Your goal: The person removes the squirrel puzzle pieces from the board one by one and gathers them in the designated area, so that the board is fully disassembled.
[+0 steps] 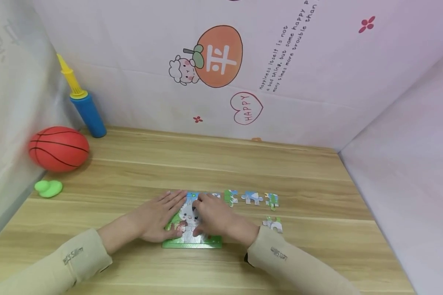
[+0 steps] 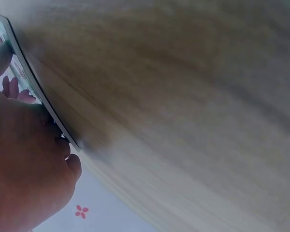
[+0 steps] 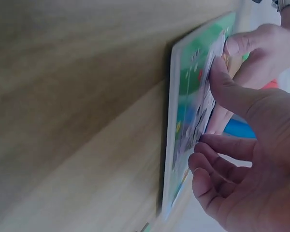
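Note:
A jigsaw puzzle board (image 1: 192,246) with a green border lies on the table, showing a grey-white animal. My left hand (image 1: 156,219) rests across its left side with the fingers stretched toward the far edge. Over the right part is my right hand (image 1: 215,215), its thumb and index finger set apart on the picture surface. In the right wrist view the thumb (image 3: 224,84) touches the puzzle, while the other fingers bend loosely beside it. Loose pieces lie to the right: a green one (image 1: 230,197), a blue one (image 1: 252,197), another (image 1: 271,200), and a grey-green one (image 1: 274,224) nearer.
At the left stand a red toy basketball (image 1: 59,148) and a blue and yellow hand pump (image 1: 88,112). A small green knobbed object (image 1: 49,188) sits in front of the ball. White printed curtains (image 1: 151,102) border the wooden table (image 1: 299,176).

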`<state>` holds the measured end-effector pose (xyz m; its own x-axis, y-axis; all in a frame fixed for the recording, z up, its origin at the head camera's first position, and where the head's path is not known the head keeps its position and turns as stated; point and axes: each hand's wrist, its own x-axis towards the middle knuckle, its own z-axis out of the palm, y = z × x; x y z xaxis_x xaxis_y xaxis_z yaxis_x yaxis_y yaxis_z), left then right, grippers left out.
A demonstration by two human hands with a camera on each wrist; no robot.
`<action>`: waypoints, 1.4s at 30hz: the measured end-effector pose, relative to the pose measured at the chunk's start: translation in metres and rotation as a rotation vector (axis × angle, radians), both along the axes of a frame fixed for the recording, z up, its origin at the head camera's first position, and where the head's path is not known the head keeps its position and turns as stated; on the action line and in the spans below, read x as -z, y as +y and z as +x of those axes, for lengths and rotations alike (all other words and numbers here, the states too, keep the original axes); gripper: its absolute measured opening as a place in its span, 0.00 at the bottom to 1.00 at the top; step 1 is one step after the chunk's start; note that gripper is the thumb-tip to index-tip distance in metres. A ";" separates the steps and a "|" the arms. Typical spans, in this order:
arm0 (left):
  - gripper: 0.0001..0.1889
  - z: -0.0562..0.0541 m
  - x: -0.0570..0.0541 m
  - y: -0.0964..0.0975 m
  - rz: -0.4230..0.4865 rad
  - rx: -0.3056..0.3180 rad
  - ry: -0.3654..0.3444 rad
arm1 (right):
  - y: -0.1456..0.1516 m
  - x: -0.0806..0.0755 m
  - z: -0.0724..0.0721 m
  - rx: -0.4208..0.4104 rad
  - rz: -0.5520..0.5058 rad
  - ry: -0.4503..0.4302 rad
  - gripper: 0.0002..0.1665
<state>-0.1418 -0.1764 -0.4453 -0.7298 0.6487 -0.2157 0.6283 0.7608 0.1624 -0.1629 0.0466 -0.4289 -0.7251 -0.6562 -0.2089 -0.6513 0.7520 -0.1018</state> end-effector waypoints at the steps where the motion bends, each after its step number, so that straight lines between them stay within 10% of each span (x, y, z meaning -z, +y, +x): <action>1: 0.50 0.000 0.000 0.000 0.000 -0.002 -0.002 | -0.001 0.000 -0.002 0.012 -0.015 -0.018 0.44; 9: 0.50 0.001 -0.003 0.003 -0.012 -0.011 -0.011 | -0.005 -0.003 -0.005 0.079 -0.072 -0.107 0.48; 19: 0.50 0.000 -0.004 0.004 -0.013 -0.026 -0.039 | 0.008 -0.006 0.003 0.014 -0.322 -0.164 0.18; 32: 0.50 0.001 -0.002 0.004 -0.015 -0.026 -0.043 | 0.018 -0.003 0.003 -0.010 -0.461 -0.228 0.12; 42: 0.50 0.001 -0.004 0.005 -0.009 -0.022 -0.035 | 0.083 -0.018 -0.005 0.124 -0.531 -0.177 0.11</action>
